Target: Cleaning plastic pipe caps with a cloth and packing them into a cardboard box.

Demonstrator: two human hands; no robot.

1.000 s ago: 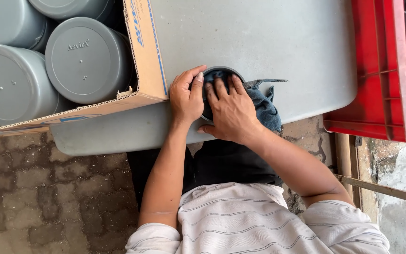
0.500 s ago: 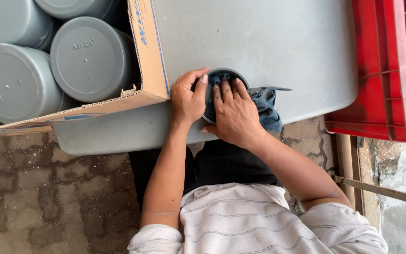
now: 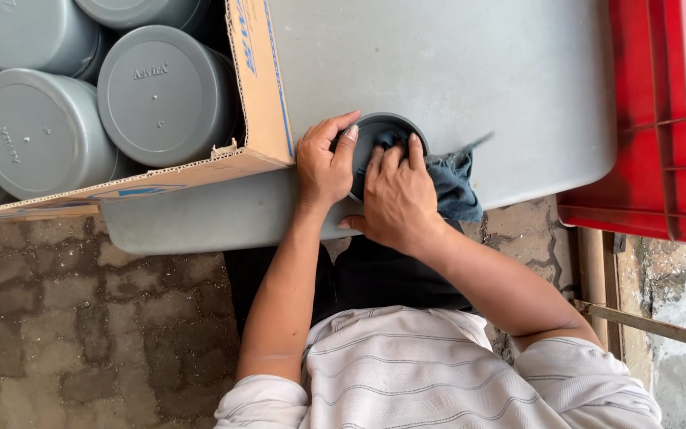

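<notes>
Left hand (image 3: 323,167) grips the rim of a grey cap (image 3: 387,131) on the table (image 3: 478,71). Right hand (image 3: 397,199) is pressing a blue rag (image 3: 454,187) into it, hands pretty much touching.

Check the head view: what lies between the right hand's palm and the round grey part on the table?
In the head view, a blue-grey cloth lies between them: the right hand presses it into the round grey part, which the left hand grips at its rim.

Left hand (image 3: 323,165) (curled), right hand (image 3: 395,199) flat
</notes>
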